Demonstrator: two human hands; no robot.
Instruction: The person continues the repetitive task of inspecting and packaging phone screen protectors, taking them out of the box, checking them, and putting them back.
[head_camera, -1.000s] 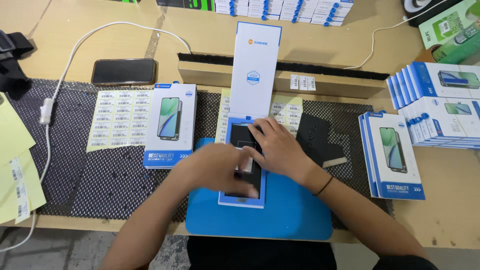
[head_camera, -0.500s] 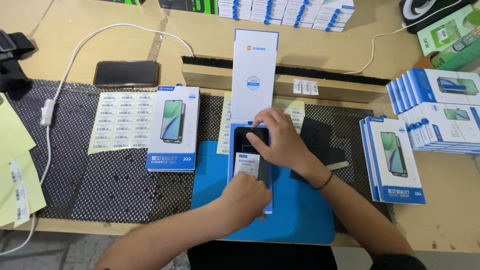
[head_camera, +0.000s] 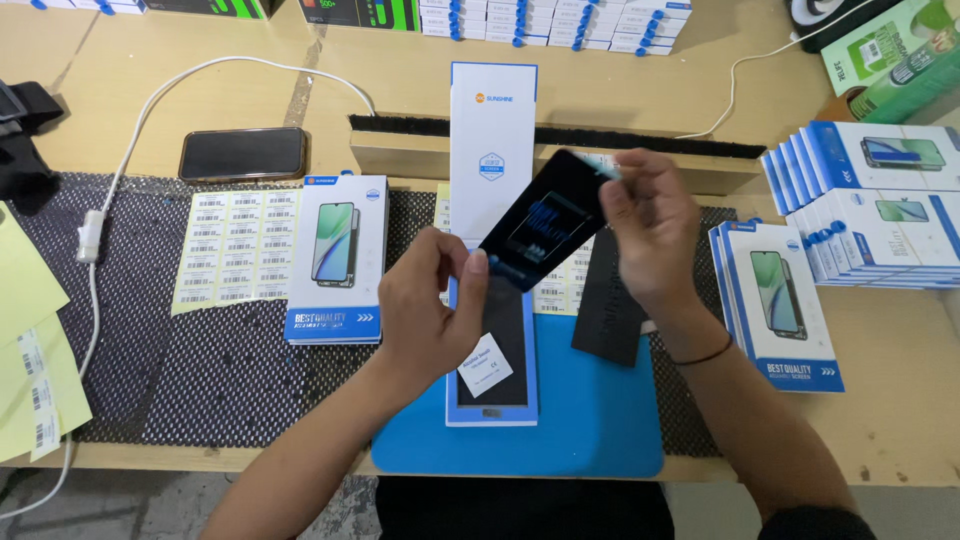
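Note:
Both hands hold a black phone screen panel (head_camera: 547, 222) tilted above an open blue-and-white box. My left hand (head_camera: 432, 300) pinches the panel's lower corner, and my right hand (head_camera: 648, 228) grips its upper edge. The box tray (head_camera: 492, 360) lies on a blue mat (head_camera: 590, 430) and holds a dark sheet with a small white label. The box lid (head_camera: 492, 150) stands up behind it. A black foam sheet (head_camera: 612, 305) lies just right of the tray, under my right wrist.
A closed screen box (head_camera: 337, 258) and sticker sheets (head_camera: 236, 247) lie on black mesh to the left. A phone (head_camera: 243, 153) and white cable (head_camera: 95, 240) sit further left. Stacked boxes (head_camera: 860, 205) stand at right, more along the back. Yellow papers (head_camera: 25, 350) lie at the left edge.
The black panel, earlier lying in the box tray under both hands, now has been lifted out and tilted up. My right hand has risen to the right with it.

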